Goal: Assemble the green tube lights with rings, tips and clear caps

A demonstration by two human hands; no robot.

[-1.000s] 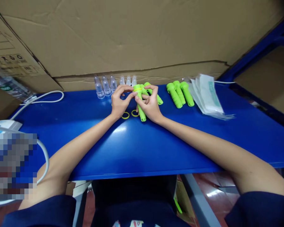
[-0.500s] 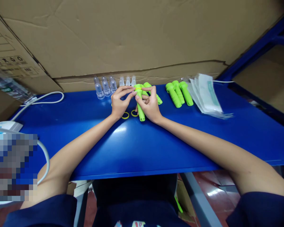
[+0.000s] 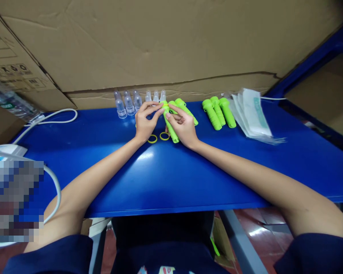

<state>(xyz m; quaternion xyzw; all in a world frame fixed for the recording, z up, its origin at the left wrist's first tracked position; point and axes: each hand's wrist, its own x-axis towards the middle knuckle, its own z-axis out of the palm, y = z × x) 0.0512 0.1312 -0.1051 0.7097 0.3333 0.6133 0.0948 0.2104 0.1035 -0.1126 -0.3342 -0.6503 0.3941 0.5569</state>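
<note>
My right hand (image 3: 183, 126) grips a lime-green plastic tube (image 3: 171, 129), tilted with its lower end near the blue table (image 3: 171, 179). My left hand (image 3: 145, 121) pinches at the tube's top end, where a thin yellow ring seems to sit. Two loose yellow rings (image 3: 158, 137) lie on the table just below my hands. More green tubes (image 3: 185, 109) lie right behind my right hand.
Three green tubes (image 3: 218, 112) lie to the right, next to a stack of clear packets (image 3: 253, 114). Several clear plastic caps (image 3: 128, 102) stand in a row at the back. A white cable (image 3: 55, 116) and a white device (image 3: 5, 150) are at the left. Cardboard boxes (image 3: 160, 42) wall the back.
The green tube has tilted, its lower end swinging slightly right. My fingers keep working at its top end; both hands stay in place.
</note>
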